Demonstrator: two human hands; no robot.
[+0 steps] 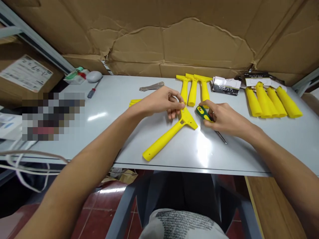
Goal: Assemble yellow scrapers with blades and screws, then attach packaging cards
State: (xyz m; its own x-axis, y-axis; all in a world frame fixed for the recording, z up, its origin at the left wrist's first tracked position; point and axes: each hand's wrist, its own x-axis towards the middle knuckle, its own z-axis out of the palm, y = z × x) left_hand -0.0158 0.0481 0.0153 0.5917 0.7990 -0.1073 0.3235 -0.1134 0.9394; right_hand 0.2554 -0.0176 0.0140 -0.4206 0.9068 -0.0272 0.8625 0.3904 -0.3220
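Head view: one scraper [169, 135] seemingly part-done

At centre frame, the left hand [165, 99] pinches its head; the right hand [223, 118] grips a screwdriver [203, 113], tip turned away. Fastening looks unfinished. Three scrapers [192, 93] lie upper centre, yellow handles [275, 103] upper right (finished or not, I cannot tell).

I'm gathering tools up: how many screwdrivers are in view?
2: a green screwdriver in the right hand, another screwdriver lying farther back, left. The pixelated patch may hide more.

Bright glare on tabletop [203, 151], edges seemingly stretched
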